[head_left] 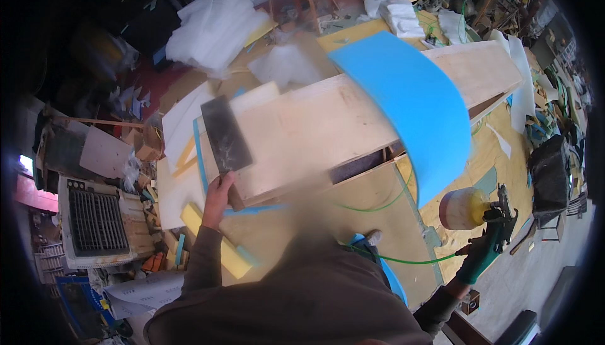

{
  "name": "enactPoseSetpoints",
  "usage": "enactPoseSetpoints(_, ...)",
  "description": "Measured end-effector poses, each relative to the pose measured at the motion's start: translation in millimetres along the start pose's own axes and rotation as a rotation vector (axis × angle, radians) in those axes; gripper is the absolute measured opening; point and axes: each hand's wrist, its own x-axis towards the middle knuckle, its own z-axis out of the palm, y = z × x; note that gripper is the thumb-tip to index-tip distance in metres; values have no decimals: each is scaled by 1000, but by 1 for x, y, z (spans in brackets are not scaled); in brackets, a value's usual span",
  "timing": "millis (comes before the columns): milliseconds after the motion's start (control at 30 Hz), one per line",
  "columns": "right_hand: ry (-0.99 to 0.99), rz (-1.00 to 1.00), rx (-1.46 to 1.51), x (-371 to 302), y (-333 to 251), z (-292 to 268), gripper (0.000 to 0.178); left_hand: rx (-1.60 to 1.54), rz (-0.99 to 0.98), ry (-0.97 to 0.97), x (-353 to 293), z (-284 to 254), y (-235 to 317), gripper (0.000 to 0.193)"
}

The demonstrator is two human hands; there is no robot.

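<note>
A long plywood box frame (302,118) lies across the work surface in front of me, with a gap showing in its near side. At its left end my left hand (217,200) is bare and closed on the near end of a dark flat rectangular board (225,134), which rests on the plywood. A bright blue foam sheet (409,105) drapes over the frame's right part and hangs down the near side. Out to the right, my right hand (482,250), in a green glove, grips a black spray gun (501,222). The gun carries a yellowish, stained cup (463,209).
A green hose (416,260) runs from near my body to my right hand. Yellow foam strips (220,244) lie at the left, close to an old air-conditioner-like unit (97,219). White wrapped bundles (214,33) stand at the back. Scraps crowd the far right.
</note>
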Motion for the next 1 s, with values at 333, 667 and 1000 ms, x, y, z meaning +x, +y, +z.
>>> enactPoseSetpoints(333,-2,268,264,24,115,-30,63,955,245,292,-40,18,53,50)
enactPoseSetpoints(667,-21,490,336,22,117,-21,43,401,724,-354,-16,276,133,26)
enactPoseSetpoints(1000,26,263,159,47,10,-30,25,180,553,-404,95,434,143,55)
